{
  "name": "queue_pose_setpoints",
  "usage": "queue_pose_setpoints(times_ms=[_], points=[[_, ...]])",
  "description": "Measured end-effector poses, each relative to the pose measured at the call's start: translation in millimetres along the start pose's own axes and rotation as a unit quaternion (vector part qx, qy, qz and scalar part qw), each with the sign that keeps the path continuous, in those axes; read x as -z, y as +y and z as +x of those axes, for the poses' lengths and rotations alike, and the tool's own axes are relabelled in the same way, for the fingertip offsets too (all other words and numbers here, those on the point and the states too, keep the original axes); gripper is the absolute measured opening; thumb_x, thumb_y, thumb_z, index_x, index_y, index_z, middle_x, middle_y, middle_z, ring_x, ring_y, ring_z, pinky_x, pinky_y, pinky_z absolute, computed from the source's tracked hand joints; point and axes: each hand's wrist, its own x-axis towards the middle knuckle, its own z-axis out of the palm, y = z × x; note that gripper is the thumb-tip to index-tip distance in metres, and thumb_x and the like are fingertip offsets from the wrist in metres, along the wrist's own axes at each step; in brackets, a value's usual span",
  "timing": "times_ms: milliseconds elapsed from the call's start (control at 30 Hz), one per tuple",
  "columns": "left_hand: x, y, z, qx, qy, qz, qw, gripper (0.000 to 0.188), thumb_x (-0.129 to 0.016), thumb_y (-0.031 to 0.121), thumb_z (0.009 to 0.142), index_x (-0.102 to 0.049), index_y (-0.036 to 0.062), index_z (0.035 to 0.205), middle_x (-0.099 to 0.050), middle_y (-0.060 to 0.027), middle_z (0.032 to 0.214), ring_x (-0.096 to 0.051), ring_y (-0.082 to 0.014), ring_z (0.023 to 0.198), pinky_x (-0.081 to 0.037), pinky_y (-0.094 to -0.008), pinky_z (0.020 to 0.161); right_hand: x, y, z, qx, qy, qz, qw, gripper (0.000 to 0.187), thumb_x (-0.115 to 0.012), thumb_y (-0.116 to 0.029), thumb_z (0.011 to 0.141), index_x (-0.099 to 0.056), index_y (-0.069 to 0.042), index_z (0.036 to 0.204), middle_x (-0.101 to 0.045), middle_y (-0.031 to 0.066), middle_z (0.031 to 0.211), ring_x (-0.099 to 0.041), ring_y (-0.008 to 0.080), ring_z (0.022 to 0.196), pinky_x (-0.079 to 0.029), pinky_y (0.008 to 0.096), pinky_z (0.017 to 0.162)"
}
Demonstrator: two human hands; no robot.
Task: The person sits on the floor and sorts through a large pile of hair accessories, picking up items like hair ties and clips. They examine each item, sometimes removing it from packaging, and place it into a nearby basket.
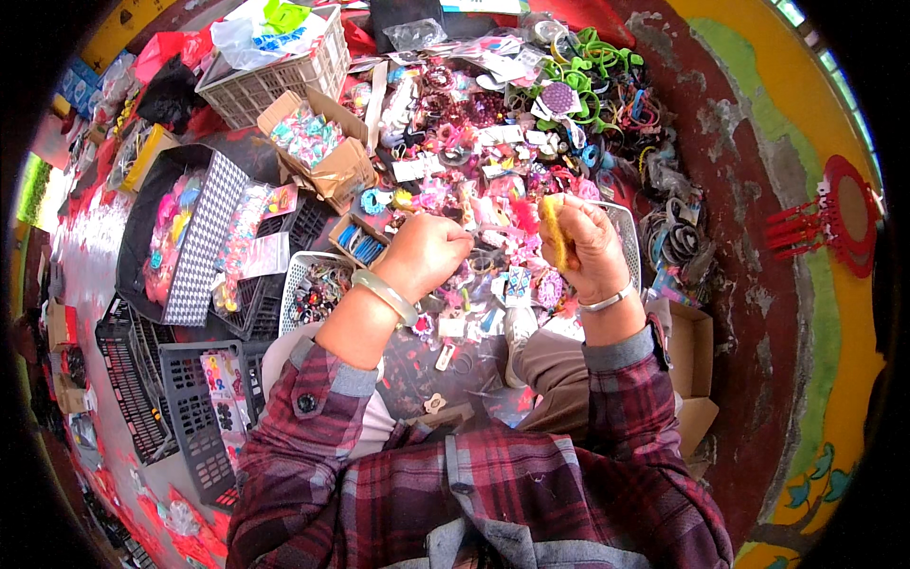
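black crates [180, 408] stacked far left | white basket [301, 275] of trinkets next | left hand [428, 248] curled into a loose fist over the hair-accessory pile [474, 142], can't tell if it's holding anything | right hand [586, 242] pinching a fuzzy yellow piece [553, 228], held up just above the pile

Left hand [428, 248] curled into fist, knuckles up; right hand [586, 248] raised, fingers pinched shut; both forearms angled inward.
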Motion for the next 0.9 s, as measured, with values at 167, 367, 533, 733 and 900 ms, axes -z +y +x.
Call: queue_pose_setpoints(times_ms=[167, 367, 533, 733, 900], points=[[-0.2, -4.6, 0.8, 0.029, 0.002, -0.015, 0.999, 0.019, -0.057, 0.017, 0.074, -0.065, 0.0002, 0.076, -0.059, -0.0082, 0.058, -0.055, -0.0128, 0.054, -0.042, -0.0289, 0.052, -13.3, -6.3, 1.9, 0.022, 0.096, -0.155, 0.983, 0.019, -0.052, -0.006, 0.086, -0.056, 0.001, 0.102, -0.060, 0.0001, 0.084, -0.056, 0.0066, 0.072, -0.045, 0.0200, 0.065], [0.4, 0.6, -2.1, 0.017, 0.034, -0.041, 0.998, 0.019, -0.058, 0.018, 0.075, -0.063, -0.0008, 0.071, -0.057, -0.0076, 0.055, -0.052, -0.0120, 0.051, -0.040, -0.0295, 0.050, -13.1, -15.9, -5.5, 0.081, 0.064, -0.319, 0.942, 0.020, -0.052, 0.002, 0.083, -0.057, 0.002, 0.103, -0.060, 0.0050, 0.090, -0.057, 0.0106, 0.080, -0.047, 0.0239, 0.074], [-7.3, -4.3, 1.7, -0.014, 0.031, -0.020, 0.999, 0.018, -0.057, 0.017, 0.075, -0.062, 0.0001, 0.069, -0.054, -0.0091, 0.051, -0.051, -0.0134, 0.047, -0.039, -0.0307, 0.048, -20.2, 1.4, -5.0, 0.215, 0.011, -0.585, 0.782, 0.024, -0.057, 0.003, 0.075, -0.062, -0.005, 0.097, -0.056, 0.0110, 0.070, -0.058, 0.0231, 0.065, -0.045, 0.0298, 0.058], [-7.4, 5.4, 0.2, 0.011, -0.004, 0.013, 1.000, 0.019, -0.056, 0.023, 0.070, -0.064, 0.0062, 0.069, -0.058, -0.0175, 0.063, -0.057, -0.0344, 0.061, -0.046, -0.0401, 0.058, -32.2, 11.1, -2.9, 0.255, -0.017, -0.721, 0.644, 0.018, -0.055, -0.005, 0.073, -0.061, -0.009, 0.090, -0.054, 0.0094, 0.066, -0.056, 0.0283, 0.063, -0.046, 0.0361, 0.056], [-9.8, 6.1, -1.7, 0.008, -0.013, -0.004, 1.000, 0.019, -0.057, 0.016, 0.077, -0.061, 0.0007, 0.068, -0.056, -0.0095, 0.055, -0.050, -0.0121, 0.050, -0.039, -0.0300, 0.048, -22.8, 18.8, 1.2, 0.294, -0.038, -0.790, 0.536, 0.016, -0.056, -0.008, 0.071, -0.061, -0.009, 0.086, -0.053, 0.0072, 0.067, -0.056, 0.0248, 0.067, -0.046, 0.0341, 0.059]])
